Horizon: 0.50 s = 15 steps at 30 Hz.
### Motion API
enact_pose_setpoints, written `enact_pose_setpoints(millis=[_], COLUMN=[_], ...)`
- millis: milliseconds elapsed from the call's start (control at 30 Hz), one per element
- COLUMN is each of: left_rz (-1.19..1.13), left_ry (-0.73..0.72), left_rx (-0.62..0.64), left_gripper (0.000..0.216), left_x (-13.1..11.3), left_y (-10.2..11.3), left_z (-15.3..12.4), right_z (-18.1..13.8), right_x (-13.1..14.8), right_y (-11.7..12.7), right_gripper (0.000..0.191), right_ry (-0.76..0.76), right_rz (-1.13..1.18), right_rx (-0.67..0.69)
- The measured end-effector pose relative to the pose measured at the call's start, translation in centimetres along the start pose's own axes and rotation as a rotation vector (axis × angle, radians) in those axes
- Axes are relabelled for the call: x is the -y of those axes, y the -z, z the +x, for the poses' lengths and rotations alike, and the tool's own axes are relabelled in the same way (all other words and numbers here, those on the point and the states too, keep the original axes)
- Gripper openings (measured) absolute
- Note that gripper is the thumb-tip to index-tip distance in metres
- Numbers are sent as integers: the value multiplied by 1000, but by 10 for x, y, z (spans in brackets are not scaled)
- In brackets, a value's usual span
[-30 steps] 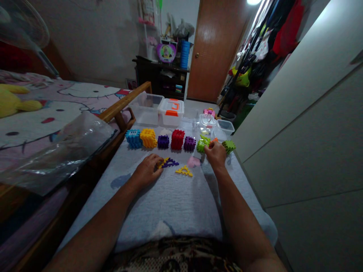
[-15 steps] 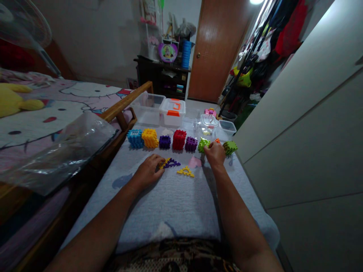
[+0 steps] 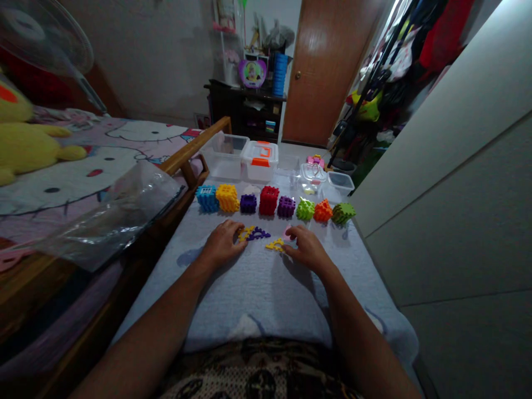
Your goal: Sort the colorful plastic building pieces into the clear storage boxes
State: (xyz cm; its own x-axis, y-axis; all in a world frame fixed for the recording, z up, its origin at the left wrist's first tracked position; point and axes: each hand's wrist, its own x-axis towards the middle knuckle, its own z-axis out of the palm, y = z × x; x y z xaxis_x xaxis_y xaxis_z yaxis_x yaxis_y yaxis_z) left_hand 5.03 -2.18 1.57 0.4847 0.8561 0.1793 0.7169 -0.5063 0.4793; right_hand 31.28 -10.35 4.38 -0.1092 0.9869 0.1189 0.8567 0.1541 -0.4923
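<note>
The desk [image 3: 253,293] is carrying blocks [image 3: 269,200]. The left hand [image 3: 223,242] is pinching a yellow triangle [image 3: 248,230]; the right hand [image 3: 310,247], fingers parted, is touching a second triangle [image 3: 273,242].

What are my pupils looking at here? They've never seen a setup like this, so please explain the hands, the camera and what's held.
There is no machine: these are a person's own bare hands. Every picture comes from one camera worn on their head, looking forward and down. On the cloth-covered surface, a row of eight colourful toothed blocks stands nearer the person than the clear plastic boxes. The left hand touches a yellow piece beside a dark purple triangle. The right hand is at a separate yellow triangle; a firm grip can't be confirmed.
</note>
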Motion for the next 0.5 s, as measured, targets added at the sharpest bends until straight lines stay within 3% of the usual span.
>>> enact_pose_setpoints(millis=[100, 233, 367, 500], left_rz=[-2, -24, -26, -16], left_ry=[1, 1, -20, -17], left_rx=[6, 38, 101, 117], left_gripper=[38, 45, 57, 53], left_x=[0, 2, 7, 9], left_y=[0, 2, 7, 10], left_z=[0, 0, -1, -1], right_z=[-3, -3, -2, -2], right_x=[4, 3, -1, -5], right_y=[-15, -22, -25, -26], right_gripper=[36, 25, 25, 17], right_ry=[17, 2, -18, -38], right_rz=[-51, -83, -42, -36], right_rx=[12, 43, -16, -67])
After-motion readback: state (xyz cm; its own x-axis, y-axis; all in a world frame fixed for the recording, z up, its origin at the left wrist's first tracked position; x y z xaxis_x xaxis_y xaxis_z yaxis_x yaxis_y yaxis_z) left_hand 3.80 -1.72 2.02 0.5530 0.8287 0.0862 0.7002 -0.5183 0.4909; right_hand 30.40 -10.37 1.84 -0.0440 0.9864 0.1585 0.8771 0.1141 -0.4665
